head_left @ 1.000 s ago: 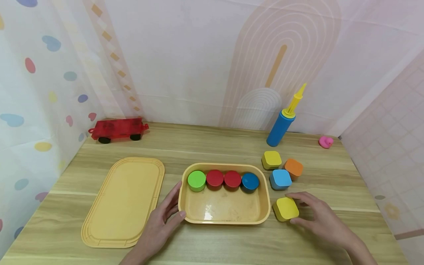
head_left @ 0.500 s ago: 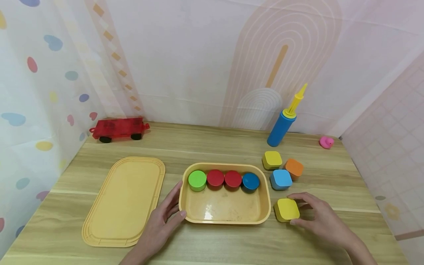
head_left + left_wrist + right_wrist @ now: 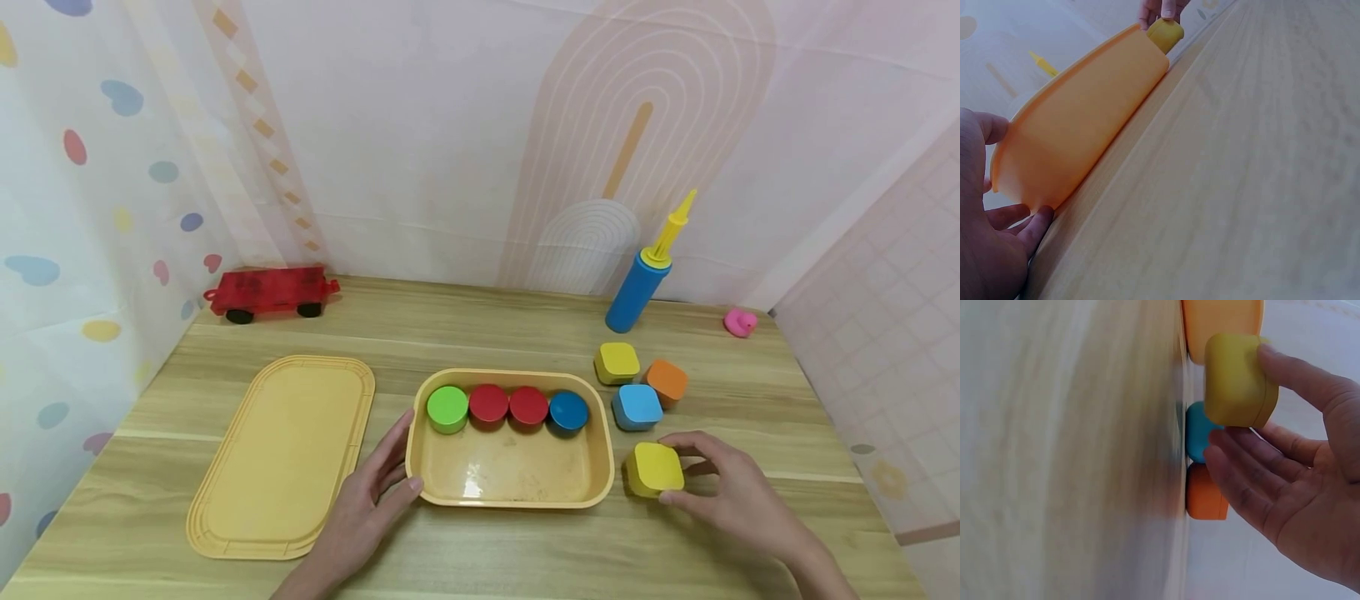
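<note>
A rounded pale-yellow plastic box (image 3: 510, 500), without a lid, stands on the table; a green round block (image 3: 447, 409), two red round blocks (image 3: 488, 406) and a blue round block (image 3: 568, 412) stand in a row along its back wall. My left hand (image 3: 369, 492) holds the box's left end, thumb at the near corner. To the right of the box my right hand (image 3: 731, 492) pinches a yellow square block (image 3: 656, 469) between thumb and fingers. In the right wrist view, the held block (image 3: 1235, 381) is raised a little off the tabletop.
Behind the right hand sit another yellow block (image 3: 617, 363), a light-blue block (image 3: 637, 407) and an orange block (image 3: 667, 382). A flat lid (image 3: 288, 458) lies left. Along the back are a red toy wagon (image 3: 272, 293), a blue-and-yellow pump (image 3: 637, 287) and a pink duck (image 3: 740, 322).
My right hand has moved slightly right and up with the yellow block, which has lifted a little. The left hand and the box keep their place.
</note>
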Available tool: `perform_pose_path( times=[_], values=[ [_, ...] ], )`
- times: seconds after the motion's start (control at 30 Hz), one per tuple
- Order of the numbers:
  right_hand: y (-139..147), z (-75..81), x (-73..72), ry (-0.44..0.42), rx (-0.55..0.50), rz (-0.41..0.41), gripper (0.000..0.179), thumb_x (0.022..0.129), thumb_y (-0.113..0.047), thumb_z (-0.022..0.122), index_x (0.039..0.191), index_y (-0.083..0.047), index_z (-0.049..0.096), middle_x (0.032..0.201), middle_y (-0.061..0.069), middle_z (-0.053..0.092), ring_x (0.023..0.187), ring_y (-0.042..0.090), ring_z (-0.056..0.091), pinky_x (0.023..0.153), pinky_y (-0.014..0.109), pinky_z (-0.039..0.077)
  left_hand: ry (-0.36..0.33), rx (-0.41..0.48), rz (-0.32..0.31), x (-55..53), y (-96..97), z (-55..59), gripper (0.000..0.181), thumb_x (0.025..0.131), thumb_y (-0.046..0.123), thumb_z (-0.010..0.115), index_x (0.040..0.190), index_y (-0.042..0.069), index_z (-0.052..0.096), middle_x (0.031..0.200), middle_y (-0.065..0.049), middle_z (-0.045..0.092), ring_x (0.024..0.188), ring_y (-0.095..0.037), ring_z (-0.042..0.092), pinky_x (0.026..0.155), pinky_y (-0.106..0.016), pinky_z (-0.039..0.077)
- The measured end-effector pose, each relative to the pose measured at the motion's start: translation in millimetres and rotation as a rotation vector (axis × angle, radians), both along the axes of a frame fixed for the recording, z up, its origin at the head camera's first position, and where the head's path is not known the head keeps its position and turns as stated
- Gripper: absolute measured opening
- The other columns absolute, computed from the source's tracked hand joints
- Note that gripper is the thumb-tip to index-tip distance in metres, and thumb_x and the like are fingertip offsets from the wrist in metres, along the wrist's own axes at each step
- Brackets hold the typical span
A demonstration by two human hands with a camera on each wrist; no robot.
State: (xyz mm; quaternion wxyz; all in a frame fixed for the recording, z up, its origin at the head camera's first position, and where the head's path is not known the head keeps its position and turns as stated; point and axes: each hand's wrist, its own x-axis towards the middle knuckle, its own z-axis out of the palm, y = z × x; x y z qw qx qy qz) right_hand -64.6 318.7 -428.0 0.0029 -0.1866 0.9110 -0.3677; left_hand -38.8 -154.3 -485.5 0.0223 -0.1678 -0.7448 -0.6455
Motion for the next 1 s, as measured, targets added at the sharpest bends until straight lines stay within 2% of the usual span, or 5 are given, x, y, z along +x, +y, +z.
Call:
perform_pose_path(
  times=[0.17,0.53,0.73,1.0],
  values=[
    [2,2.9,0.3,0.006,-0.020,-0.015,0.059,0.079,-0.006,0.101,0.130,-0.005,0.072,0.124,0.006,0.075,0.104,0.000,0.067,0.081,0.027,0.069,0.000,0.000,0.001,0.1,0.4,0.6,0.076,0.109,-0.003,0.064,0.176,0.014,0.033,0.173,-0.025,0.040,0.146,-0.014,0.059,0.116,-0.019,0.053],
    [10,12.4,1.2,0.127,-0.059,-0.037,0.064,0.072,0.002,0.103,0.128,-0.008,0.074,0.119,0.003,0.076,0.105,-0.001,0.067,0.082,0.017,0.064,0.006,0.001,0.004,0.0,0.1,0.1,0.075,0.109,-0.004,0.064,0.176,0.014,0.034,0.172,-0.026,0.042,0.145,-0.013,0.060,0.115,-0.019,0.053],
    [9,21.4,0.7,0.138,-0.042,-0.074,0.065,0.072,0.002,0.103,0.130,-0.004,0.073,0.121,0.007,0.076,0.108,-0.004,0.066,0.082,0.017,0.065,0.012,0.001,0.002,-0.5,-0.3,-0.4,0.075,0.108,-0.004,0.065,0.175,0.012,0.034,0.172,-0.027,0.041,0.145,-0.012,0.059,0.115,-0.020,0.053],
    [0,29.4,0.3,0.146,-0.028,-0.092,0.065,0.073,-0.003,0.104,0.130,-0.007,0.074,0.121,0.005,0.077,0.105,-0.002,0.066,0.084,0.015,0.063,0.006,-0.006,0.007,0.0,0.0,-0.3,0.075,0.109,-0.003,0.065,0.175,0.013,0.034,0.172,-0.027,0.042,0.146,-0.013,0.058,0.116,-0.020,0.053]
  ],
)
